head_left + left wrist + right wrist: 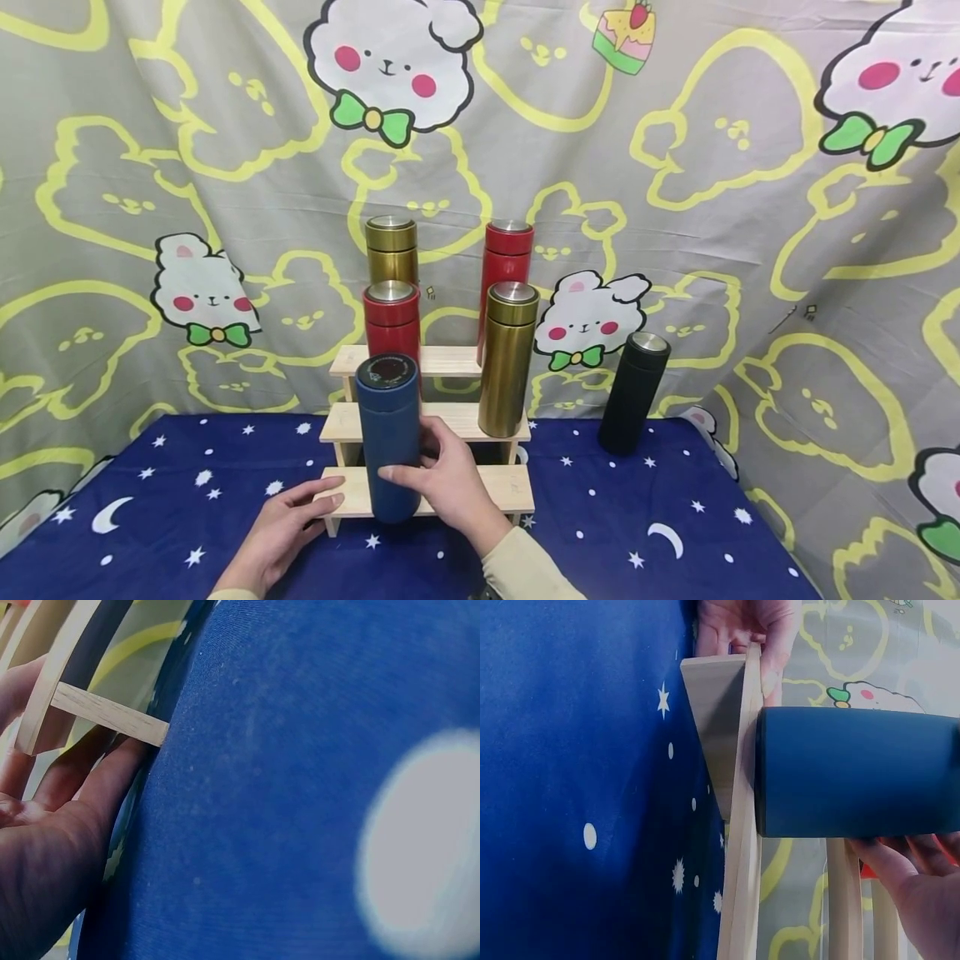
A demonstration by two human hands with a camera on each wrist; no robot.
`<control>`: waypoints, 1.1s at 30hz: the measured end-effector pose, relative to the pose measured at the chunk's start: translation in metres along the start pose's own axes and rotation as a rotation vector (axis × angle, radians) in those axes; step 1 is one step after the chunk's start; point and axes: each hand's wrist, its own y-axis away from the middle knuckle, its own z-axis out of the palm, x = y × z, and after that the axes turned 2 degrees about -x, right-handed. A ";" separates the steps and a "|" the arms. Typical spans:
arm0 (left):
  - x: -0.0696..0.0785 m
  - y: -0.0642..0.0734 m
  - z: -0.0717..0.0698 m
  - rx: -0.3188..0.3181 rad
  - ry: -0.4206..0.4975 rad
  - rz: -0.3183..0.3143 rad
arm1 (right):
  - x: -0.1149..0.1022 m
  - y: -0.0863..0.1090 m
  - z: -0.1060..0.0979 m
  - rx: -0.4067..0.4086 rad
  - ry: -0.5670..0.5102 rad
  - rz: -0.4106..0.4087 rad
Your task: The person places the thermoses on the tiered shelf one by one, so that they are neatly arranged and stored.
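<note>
A dark blue thermos bottle stands upright at the lowest step of a wooden three-step stand. My right hand grips its lower right side, thumb in front and fingers partly hidden behind. In the right wrist view the base of the blue bottle meets the step's board. My left hand holds the left end of that same step. The left wrist view shows the left hand's fingers below the board, by the stand's leg.
On the middle step stand a red bottle at left and a gold bottle at right. Behind them on the top step are another gold bottle and red bottle. A black bottle stands on the blue cloth to the right.
</note>
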 end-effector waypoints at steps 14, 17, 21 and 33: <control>-0.002 -0.002 -0.001 0.002 0.005 -0.001 | 0.001 0.005 -0.004 -0.006 0.075 -0.038; -0.002 -0.002 -0.002 0.002 0.008 0.003 | -0.001 0.008 -0.008 0.021 0.067 -0.056; -0.002 -0.002 -0.001 0.001 0.013 0.008 | -0.005 0.012 -0.017 0.028 0.052 -0.073; -0.002 -0.002 -0.001 -0.006 0.010 0.000 | -0.013 0.032 -0.050 0.008 0.075 -0.140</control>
